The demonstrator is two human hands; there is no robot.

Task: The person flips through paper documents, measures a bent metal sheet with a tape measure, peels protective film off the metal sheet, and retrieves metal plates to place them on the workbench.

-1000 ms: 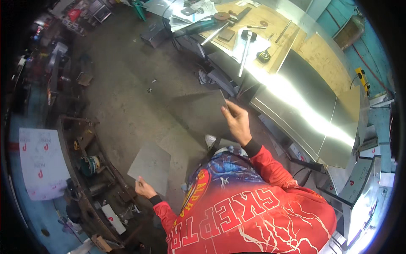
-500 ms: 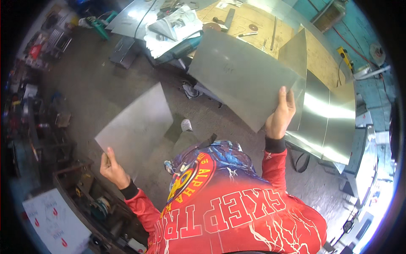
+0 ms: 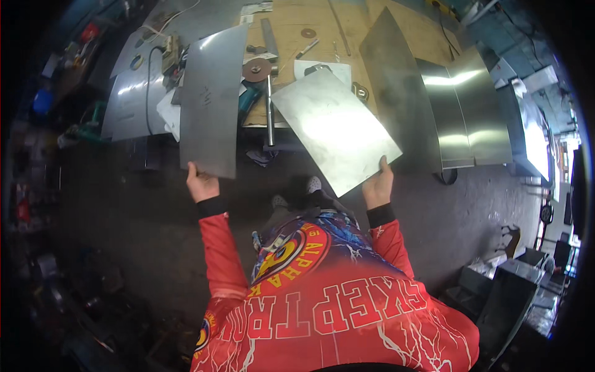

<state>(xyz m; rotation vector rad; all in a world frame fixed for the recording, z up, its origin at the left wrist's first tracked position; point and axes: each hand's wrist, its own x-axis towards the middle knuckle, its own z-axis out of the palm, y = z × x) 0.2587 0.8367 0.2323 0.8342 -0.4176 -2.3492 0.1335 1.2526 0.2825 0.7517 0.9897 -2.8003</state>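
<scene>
In my left hand point(image 3: 202, 184) is a grey metal sheet point(image 3: 209, 118), gripped at its lower edge and tilted up in front of the bench's left side. A dark scribbled mark shows on its face. My right hand point(image 3: 379, 183) pinches a second metal sheet point(image 3: 331, 124) by its lower right corner, thumb on top. That sheet slants over the front of the wooden workbench point(image 3: 291, 25) and reflects bright light. The two sheets are apart. Between them lie a teal power tool point(image 3: 249, 99), partly hidden, a brown disc point(image 3: 257, 70) and a metal tube point(image 3: 270, 118) jutting past the bench edge.
A tall metal sheet point(image 3: 396, 80) and a creased shiny panel point(image 3: 468, 115) stand at the bench's right. More sheet metal point(image 3: 133, 99) lies at the left, with a cable over it. A tape measure point(image 3: 359, 92) rests behind the right sheet. Dark floor point(image 3: 155, 235) surrounds my feet.
My view has turned to the right, so the bench is now straight ahead. My left hand has raised its sheet from low over the floor to the bench front; both hands still hold sheets.
</scene>
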